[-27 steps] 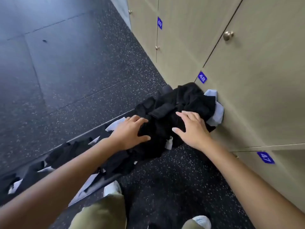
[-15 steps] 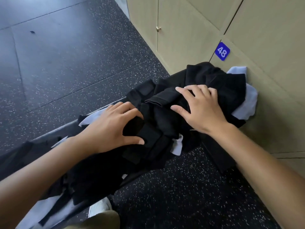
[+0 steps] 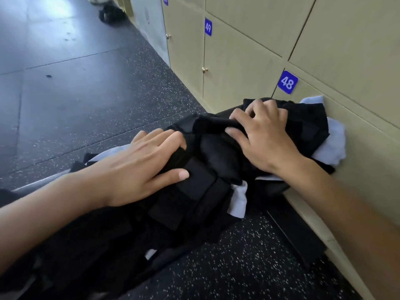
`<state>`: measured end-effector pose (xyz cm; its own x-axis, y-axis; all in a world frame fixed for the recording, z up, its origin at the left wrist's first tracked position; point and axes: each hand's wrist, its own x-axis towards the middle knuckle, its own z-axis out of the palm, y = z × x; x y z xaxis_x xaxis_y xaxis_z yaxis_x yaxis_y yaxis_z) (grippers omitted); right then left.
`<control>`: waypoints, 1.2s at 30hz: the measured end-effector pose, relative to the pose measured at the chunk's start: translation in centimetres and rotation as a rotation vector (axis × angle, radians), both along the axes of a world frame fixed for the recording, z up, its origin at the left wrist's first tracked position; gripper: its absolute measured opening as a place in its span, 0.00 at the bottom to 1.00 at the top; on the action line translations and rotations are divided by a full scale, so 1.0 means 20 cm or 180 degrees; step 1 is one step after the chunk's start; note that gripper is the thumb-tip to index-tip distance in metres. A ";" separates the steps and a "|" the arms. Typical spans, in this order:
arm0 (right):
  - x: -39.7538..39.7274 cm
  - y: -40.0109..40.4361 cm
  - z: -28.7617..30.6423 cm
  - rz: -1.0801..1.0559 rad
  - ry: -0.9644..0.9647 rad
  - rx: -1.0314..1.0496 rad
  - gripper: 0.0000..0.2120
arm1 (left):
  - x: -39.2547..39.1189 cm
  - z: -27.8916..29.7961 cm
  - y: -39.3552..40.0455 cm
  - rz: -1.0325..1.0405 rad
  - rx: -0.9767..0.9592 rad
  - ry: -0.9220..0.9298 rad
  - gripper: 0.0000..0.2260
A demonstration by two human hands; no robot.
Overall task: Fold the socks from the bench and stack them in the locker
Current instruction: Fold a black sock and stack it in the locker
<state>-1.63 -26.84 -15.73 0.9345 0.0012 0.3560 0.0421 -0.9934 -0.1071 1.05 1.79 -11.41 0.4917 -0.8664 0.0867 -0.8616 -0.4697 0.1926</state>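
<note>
Black sock fabric is bunching under my right hand (image 3: 266, 137), whose fingers are curling into the top of the pile and pinching a dark fold between thumb and fingertips. My left hand (image 3: 147, 165) is lying flatter at about eight o'clock from it, fingers straight and close together, thumb stretched out, pressing down on a row of folded black socks (image 3: 194, 187). Both hands are resting on the same heap of socks (image 3: 216, 152), mostly black with pale blue ones (image 3: 331, 146) poking out at three o'clock and another pale piece (image 3: 238, 200) at six o'clock. I am seeing the heap lying on a bench whose grey edge (image 3: 43, 182) is showing at nine o'clock, with more dark socks trailing toward seven o'clock. At three o'clock the pile is touching the beige locker doors (image 3: 357, 61), all of them closed, with blue number plates 48 (image 3: 287, 82) and 49 (image 3: 208, 27) running toward twelve o'clock. Dark speckled flooring (image 3: 86, 94) is filling the view from nine to eleven o'clock.
</note>
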 end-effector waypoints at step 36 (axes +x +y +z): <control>-1.15 0.05 0.52 -0.1038 -0.0795 0.1949 0.33 | -0.28 0.49 -0.13 0.1971 -0.2111 0.1338 0.12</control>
<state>-24.58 -25.84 -5.27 0.7443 -0.5301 0.4061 -0.1495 -0.7250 -0.6724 -4.47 -0.78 -1.54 0.9419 -0.2865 0.1753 -0.3030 -0.4999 0.8113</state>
